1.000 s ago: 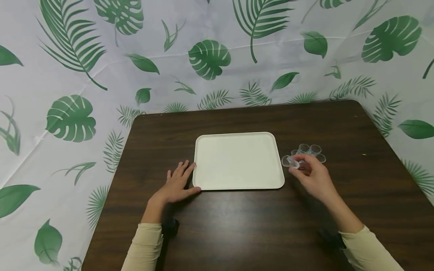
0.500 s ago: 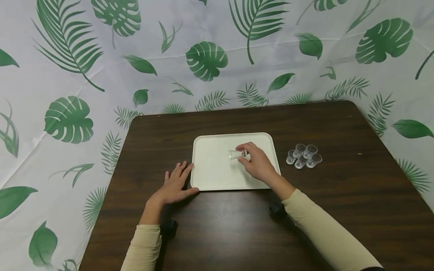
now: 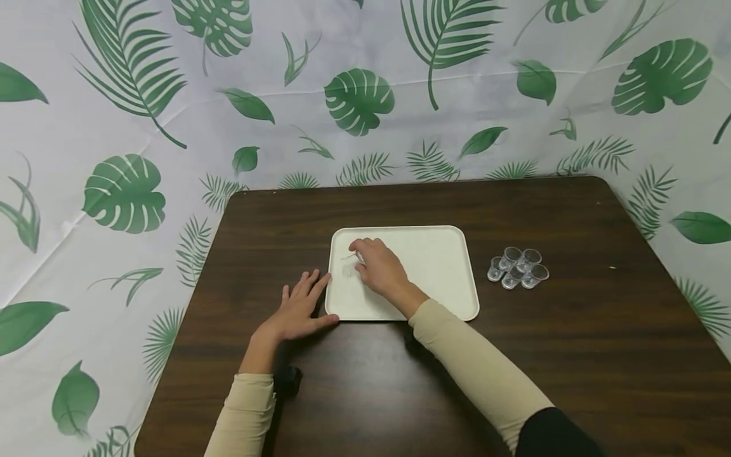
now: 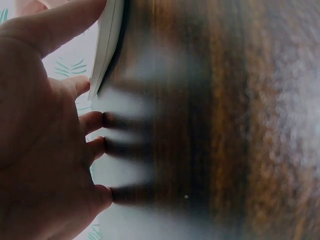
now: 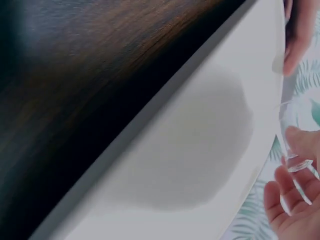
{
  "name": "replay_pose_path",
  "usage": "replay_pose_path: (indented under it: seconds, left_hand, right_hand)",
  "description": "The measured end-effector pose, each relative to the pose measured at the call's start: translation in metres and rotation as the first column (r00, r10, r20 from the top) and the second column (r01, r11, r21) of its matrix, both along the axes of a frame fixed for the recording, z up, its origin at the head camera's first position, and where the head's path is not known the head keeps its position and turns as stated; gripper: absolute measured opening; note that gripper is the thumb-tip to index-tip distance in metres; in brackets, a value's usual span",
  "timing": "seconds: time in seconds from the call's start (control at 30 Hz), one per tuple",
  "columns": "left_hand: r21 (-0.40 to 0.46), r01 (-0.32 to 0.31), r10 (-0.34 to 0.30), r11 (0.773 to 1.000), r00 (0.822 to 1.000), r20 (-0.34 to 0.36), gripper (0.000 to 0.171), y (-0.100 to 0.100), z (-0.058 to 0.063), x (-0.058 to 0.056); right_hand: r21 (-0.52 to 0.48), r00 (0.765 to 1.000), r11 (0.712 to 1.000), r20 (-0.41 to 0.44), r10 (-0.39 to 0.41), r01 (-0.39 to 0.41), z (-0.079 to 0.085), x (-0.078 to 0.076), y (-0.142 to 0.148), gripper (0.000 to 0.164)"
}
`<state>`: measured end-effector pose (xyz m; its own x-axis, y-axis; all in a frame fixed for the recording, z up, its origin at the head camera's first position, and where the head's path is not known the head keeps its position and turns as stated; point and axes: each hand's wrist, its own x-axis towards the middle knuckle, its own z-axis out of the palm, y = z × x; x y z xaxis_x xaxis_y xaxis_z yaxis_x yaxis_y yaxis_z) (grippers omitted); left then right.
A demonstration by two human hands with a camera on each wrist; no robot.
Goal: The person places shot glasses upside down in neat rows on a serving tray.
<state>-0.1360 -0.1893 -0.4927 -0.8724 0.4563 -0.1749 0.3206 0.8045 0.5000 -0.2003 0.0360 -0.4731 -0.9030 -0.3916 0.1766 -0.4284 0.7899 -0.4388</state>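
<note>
A clear shot glass (image 5: pixel 290 122) is pinched between the thumb and fingers of my right hand (image 3: pixel 379 270). In the head view this hand is over the left part of a cream-coloured rectangular tray (image 3: pixel 422 273), and the fingers partly hide the glass. In the right wrist view the glass leans, its thick base near the fingers. My left hand (image 3: pixel 295 311) lies with fingers spread beside the tray's left edge, thumb and index fingertips right at the rim. The left wrist view shows its other fingertips on the table, with the thumb at the tray's rim (image 4: pixel 107 47).
Several more shot glasses (image 3: pixel 516 268) stand in a tight cluster on the dark wooden table (image 3: pixel 588 317), right of the tray. A leaf-patterned cloth (image 3: pixel 274 146) hangs behind the table's far edge.
My right hand has lifted one shot glass from the cluster and carried it leftward across the tray to its left part. The left hand has stayed at the tray's edge.
</note>
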Motion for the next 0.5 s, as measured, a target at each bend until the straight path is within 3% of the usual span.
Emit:
replay_pose_path:
  seconds: [0.2, 0.5]
  left_hand:
    - [-0.009, 0.000, 0.000, 1.000, 1.000, 0.005, 0.091, -0.001, -0.003, 0.003]
    - [0.005, 0.008, -0.007, 1.000, 0.999, -0.046, 0.089, 0.001, -0.001, 0.001]
  right_hand:
    - [0.116, 0.988, 0.987, -0.087, 0.124, -0.114, -0.003, 0.000, -0.015, 0.030]
    - [0.239, 0.954, 0.954, -0.193, 0.228, -0.180, -0.005, -0.001, -0.021, 0.032]
